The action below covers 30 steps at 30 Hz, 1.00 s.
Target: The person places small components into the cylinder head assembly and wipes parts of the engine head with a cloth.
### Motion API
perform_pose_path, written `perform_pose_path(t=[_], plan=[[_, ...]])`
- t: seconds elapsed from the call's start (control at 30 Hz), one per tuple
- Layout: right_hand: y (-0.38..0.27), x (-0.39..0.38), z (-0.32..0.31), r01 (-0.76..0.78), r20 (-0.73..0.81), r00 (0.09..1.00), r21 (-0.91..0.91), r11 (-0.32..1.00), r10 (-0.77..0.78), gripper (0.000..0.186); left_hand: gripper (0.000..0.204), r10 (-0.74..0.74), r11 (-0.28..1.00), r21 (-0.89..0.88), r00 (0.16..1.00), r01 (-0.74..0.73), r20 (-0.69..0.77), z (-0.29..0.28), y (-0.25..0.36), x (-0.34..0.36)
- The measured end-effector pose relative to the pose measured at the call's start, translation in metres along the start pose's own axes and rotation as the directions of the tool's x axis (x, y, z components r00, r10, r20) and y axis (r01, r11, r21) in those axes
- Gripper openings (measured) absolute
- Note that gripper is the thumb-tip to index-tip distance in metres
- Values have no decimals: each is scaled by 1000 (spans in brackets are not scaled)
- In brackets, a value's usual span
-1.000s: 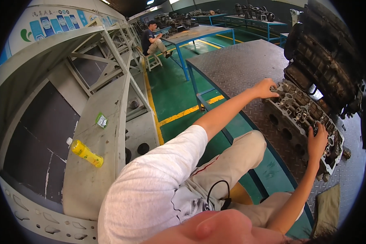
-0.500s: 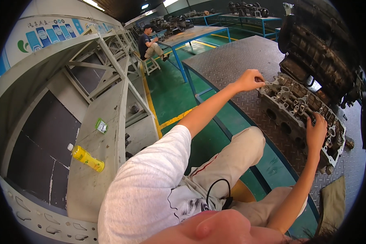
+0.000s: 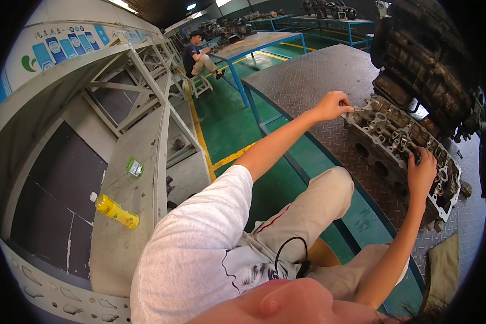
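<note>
Cylinder head (image 3: 393, 144) resting on the tread-plate bench (image 3: 318, 73), beside a dark engine block (image 3: 429, 75) cut off by the lens rim. Left hand (image 3: 333, 106): half curled at the casting's far corner, its fingertips hard to make out. Right hand (image 3: 422, 171): fingers bent over the upper face, hiding what lies beneath. Whether either of the hands grips anything cannot be told.

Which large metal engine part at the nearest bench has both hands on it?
The long, low, grey metal cylinder head lying nearer; the tall, blackened metal engine block beyond it is untouched.
</note>
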State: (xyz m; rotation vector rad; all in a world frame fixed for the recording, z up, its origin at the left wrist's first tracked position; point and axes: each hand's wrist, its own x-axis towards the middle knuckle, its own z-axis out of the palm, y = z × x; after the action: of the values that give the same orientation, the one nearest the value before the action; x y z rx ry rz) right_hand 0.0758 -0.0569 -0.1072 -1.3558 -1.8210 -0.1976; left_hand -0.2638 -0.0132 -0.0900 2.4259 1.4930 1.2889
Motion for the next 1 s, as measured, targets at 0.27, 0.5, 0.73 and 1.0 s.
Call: perform_pose_path(t=[0.27,0.5,0.73,1.0], plan=[[5,-1,6,27,-40,999,-37,999,-29,27,24,-43,999,28,997,42,65,-7,8,3],[7,-1,9,37,-67,997,-58,998,-41,29,26,-42,999,-17,993,44,107,-14,15,7],[3,-1,8,11,-22,1000,-58,998,-12,30,23,-61,997,-46,994,65,93,-11,17,6],[1,-2,8,16,-6,1000,-82,996,-16,31,19,-65,998,10,995,64,75,-9,19,7]])
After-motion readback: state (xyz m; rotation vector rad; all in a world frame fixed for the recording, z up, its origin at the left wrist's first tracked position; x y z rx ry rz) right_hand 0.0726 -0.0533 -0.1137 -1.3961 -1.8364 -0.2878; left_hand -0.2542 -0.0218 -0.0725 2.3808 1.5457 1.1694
